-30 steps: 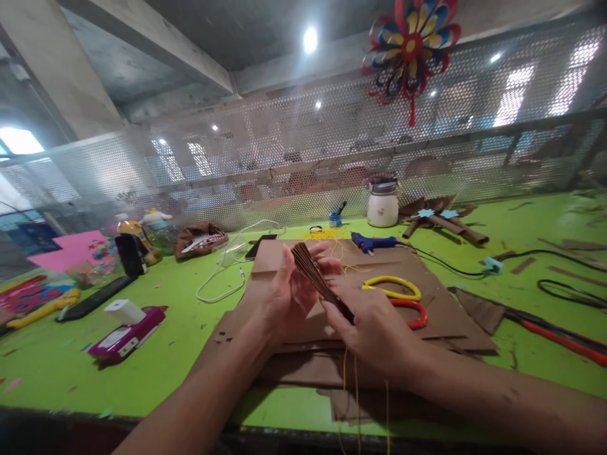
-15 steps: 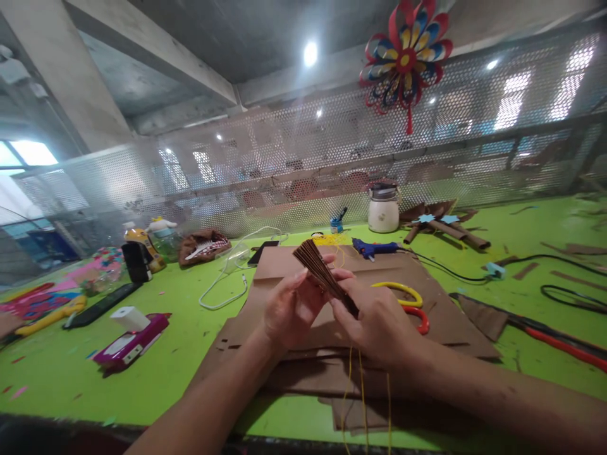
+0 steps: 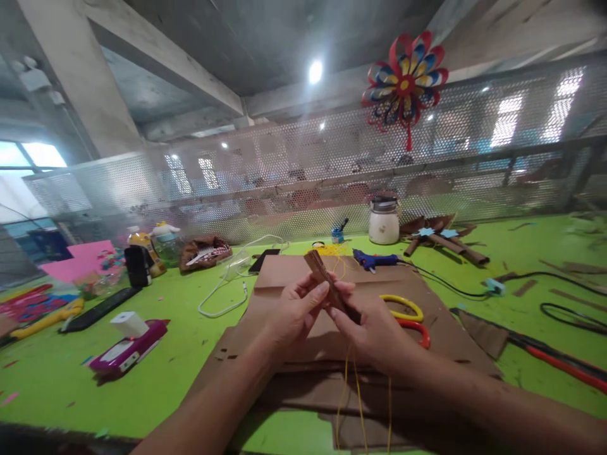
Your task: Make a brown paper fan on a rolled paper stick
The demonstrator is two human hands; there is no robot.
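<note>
Both my hands hold a narrow, layered bundle of pleated brown paper [image 3: 320, 265], tilted up to the left over the work surface. My left hand [image 3: 298, 309] pinches its upper part between thumb and fingers. Lower down, my right hand [image 3: 377, 328] grips the other end, partly hiding it. Thin yellow strings [image 3: 359, 392] dangle below my hands; where they attach is hidden. Under them lie large brown paper sheets [image 3: 284, 268]. Just beyond my right hand are scissors, with one yellow handle loop [image 3: 417, 308] and one red loop [image 3: 425, 335] visible.
A blue glue gun [image 3: 377, 260] lies behind the sheets, its cord running right. Long red-handled cutters [image 3: 564, 360] lie at right. A white jug [image 3: 384, 221] stands at the back. To the left are a purple power strip [image 3: 128, 351] and a white cable [image 3: 203, 306].
The bundle's fanned top edges have been pressed closer together, and my left thumb has moved onto its side. The view has tilted slightly up. A pink sheet has appeared at far left.
</note>
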